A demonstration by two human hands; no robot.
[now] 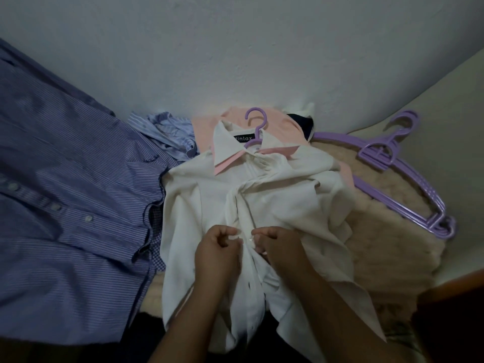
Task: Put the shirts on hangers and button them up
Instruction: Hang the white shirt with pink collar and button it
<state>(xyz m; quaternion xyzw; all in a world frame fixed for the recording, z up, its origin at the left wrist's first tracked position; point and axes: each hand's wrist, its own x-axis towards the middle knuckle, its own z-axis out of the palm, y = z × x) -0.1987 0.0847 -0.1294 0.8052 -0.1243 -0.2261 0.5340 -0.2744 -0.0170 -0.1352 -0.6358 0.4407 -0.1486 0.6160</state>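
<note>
A white shirt (275,195) lies face up in the middle, on a purple hanger whose hook (258,127) sticks out above the collar. My left hand (218,251) pinches the left edge of the shirt's front placket. My right hand (277,246) pinches the right edge, with a small button at its fingertips. The two hands meet at mid-chest. Below them the shirt front hangs apart. A blue striped shirt (65,205), with its front buttoned, lies spread out at the left.
A pink shirt (277,124) lies under the white one by the wall. A crumpled light blue striped shirt (167,132) sits behind. A stack of purple hangers (392,163) rests on a cream fluffy cover (387,231) at the right. A brown edge (458,284) shows at the lower right.
</note>
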